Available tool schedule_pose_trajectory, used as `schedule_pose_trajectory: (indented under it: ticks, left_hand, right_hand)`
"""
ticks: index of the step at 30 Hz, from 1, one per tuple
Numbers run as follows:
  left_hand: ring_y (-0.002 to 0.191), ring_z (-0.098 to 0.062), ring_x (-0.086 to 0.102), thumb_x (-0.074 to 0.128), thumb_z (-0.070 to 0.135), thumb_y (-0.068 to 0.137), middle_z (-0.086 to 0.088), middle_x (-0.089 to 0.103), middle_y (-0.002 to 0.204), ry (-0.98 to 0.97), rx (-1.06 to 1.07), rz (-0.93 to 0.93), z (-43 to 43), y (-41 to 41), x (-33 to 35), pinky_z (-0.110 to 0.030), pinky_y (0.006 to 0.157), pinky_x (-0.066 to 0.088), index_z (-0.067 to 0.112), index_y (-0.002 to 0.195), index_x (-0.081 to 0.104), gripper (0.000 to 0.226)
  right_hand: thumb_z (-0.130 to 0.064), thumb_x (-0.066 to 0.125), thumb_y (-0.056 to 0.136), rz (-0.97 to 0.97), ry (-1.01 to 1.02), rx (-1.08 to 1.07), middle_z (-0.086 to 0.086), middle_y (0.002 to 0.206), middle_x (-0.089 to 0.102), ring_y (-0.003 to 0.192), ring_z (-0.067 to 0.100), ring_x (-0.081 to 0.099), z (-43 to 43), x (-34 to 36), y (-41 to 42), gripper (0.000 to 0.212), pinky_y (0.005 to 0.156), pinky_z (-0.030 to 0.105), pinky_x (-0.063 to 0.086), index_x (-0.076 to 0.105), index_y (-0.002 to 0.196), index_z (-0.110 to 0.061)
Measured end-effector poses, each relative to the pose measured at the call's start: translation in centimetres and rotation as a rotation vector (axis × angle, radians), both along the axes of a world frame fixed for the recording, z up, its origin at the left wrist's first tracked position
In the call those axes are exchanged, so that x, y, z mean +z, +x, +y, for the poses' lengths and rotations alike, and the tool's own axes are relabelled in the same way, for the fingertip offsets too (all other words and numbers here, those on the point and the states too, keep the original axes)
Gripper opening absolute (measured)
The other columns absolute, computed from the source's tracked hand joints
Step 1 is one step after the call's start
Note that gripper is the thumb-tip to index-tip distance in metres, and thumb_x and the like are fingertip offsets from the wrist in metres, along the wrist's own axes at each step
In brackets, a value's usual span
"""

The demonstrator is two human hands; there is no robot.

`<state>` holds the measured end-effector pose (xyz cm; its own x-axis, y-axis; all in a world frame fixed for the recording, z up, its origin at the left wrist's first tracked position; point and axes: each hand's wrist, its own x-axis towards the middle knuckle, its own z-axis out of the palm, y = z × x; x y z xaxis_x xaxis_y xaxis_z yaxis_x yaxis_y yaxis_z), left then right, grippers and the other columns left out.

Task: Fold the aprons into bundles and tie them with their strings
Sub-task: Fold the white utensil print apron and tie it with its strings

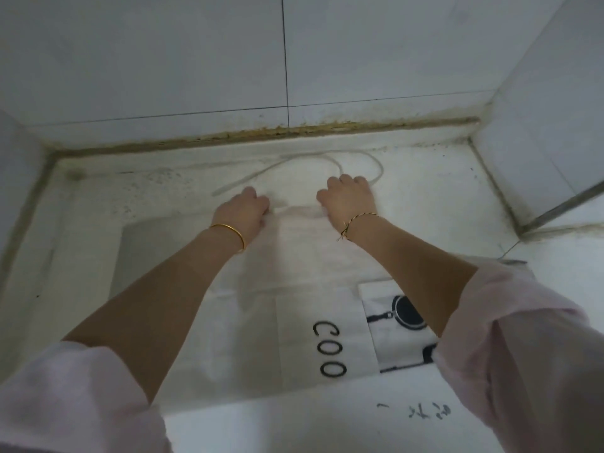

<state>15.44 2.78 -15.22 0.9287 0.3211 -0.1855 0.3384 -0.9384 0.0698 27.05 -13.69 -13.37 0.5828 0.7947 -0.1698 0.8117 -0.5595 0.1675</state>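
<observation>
The apron (294, 256) lay flat on the ledge (441, 191), long axis running near to far. The 2 hands, left hand (245, 210) and right hand (346, 197), gripped its far edge with curled fingers. The string (380, 170) looped just beyond, nearest the right hand.

Two hands (243, 209) (346, 199), one apron (294, 256), one string (380, 170)
</observation>
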Motion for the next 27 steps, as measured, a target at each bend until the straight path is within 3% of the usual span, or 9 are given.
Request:
schedule_pose_trajectory:
  ticks: [4,7,12,14,16,18,21,24,27]
  left_hand:
    - [0.078,-0.036,0.056,0.068,0.009,0.079,-0.02,0.055,0.092,0.16,-0.147,-0.354,0.1,-0.2,2.2,-0.038,0.056,0.041,0.003,0.09,0.058,0.016]
    - [0.094,-0.033,0.054,0.062,0.014,0.083,-0.015,0.063,0.096,0.244,-0.154,-0.211,1.1,-1.9,3.3,-0.037,0.07,0.037,0.006,0.098,0.058,0.018]
    - [0.103,-0.03,0.055,0.053,0.013,0.086,-0.01,0.063,0.104,0.418,-0.045,-0.032,2.7,-5.7,4.4,-0.038,0.084,0.037,0.012,0.107,0.059,0.021]
    - [0.099,-0.033,0.057,0.053,0.009,0.084,-0.014,0.058,0.104,0.413,-0.067,-0.074,2.6,-6.6,5.2,-0.039,0.077,0.04,0.008,0.107,0.057,0.024]
    - [0.097,-0.034,0.057,0.054,0.01,0.082,-0.014,0.055,0.105,0.37,-0.109,-0.087,1.9,-7.4,6.3,-0.037,0.066,0.04,0.007,0.107,0.053,0.025]
    - [0.101,-0.031,0.057,0.053,0.014,0.084,-0.009,0.055,0.111,0.298,-0.153,0.121,0.9,-7.7,7.2,-0.033,0.068,0.041,0.013,0.109,0.052,0.025]
    - [0.102,-0.026,0.057,0.061,0.015,0.082,-0.005,0.057,0.12,0.198,-0.191,0.624,-0.9,-7.9,7.5,-0.027,0.076,0.043,0.013,0.116,0.052,0.036]
    - [0.072,-0.023,0.057,0.069,0.017,0.077,-0.008,0.062,0.097,0.044,-0.124,0.847,-2.2,-8.6,5.9,-0.024,0.059,0.044,0.012,0.103,0.054,0.031]
    - [0.067,-0.018,0.058,0.076,0.028,0.073,-0.003,0.058,0.077,-0.171,0.018,1.042,-3.1,-10.1,3.8,-0.025,0.066,0.052,0.011,0.094,0.06,0.032]
  right_hand:
    - [0.011,0.043,0.058,-0.319,0.291,-0.019,0.012,0.075,0.06,0.085,0.034,0.059,-1.5,2.4,0.1,0.034,0.101,0.055,0.04,0.065,0.079,-0.003]
    - [0.014,0.057,0.047,-0.409,0.285,0.02,0.009,0.056,0.056,0.074,0.034,0.063,-3.6,2.9,-0.9,0.024,0.096,0.059,0.04,0.063,0.061,-0.004]
    - [0.013,0.064,0.048,-0.439,0.255,0.054,0.008,0.055,0.055,0.075,0.033,0.061,-6.0,2.8,-3.1,0.022,0.098,0.057,0.042,0.063,0.06,-0.006]
    - [0.007,0.067,0.054,-0.47,0.195,0.044,0.007,0.06,0.058,0.079,0.031,0.06,-6.3,3.1,-4.2,0.018,0.098,0.054,0.043,0.065,0.063,-0.008]
    - [-0.004,0.061,0.073,-0.388,-0.095,0.032,0.001,0.082,0.063,0.097,0.028,0.052,-6.5,3.9,-5.7,0.017,0.102,0.048,0.035,0.066,0.085,-0.015]
    - [-0.015,0.049,0.084,-0.307,-0.49,0.013,-0.006,0.095,0.061,0.105,0.025,0.044,-6.5,3.7,-7.6,0.021,0.098,0.042,0.029,0.061,0.099,-0.021]
    - [-0.018,0.044,0.083,-0.364,-0.786,0.116,-0.008,0.088,0.065,0.095,0.021,0.052,-6.6,2.6,-10.6,0.026,0.084,0.04,0.03,0.065,0.094,-0.027]
    - [-0.01,0.043,0.072,-0.317,-0.884,0.142,-0.007,0.074,0.067,0.081,0.018,0.059,-6.7,1.7,-12.4,0.029,0.079,0.034,0.032,0.065,0.079,-0.028]
    - [-0.008,0.046,0.074,-0.207,-0.85,0.068,-0.007,0.082,0.069,0.065,0.017,0.057,-6.9,1.1,-13.0,0.031,0.06,0.026,0.03,0.067,0.087,-0.027]
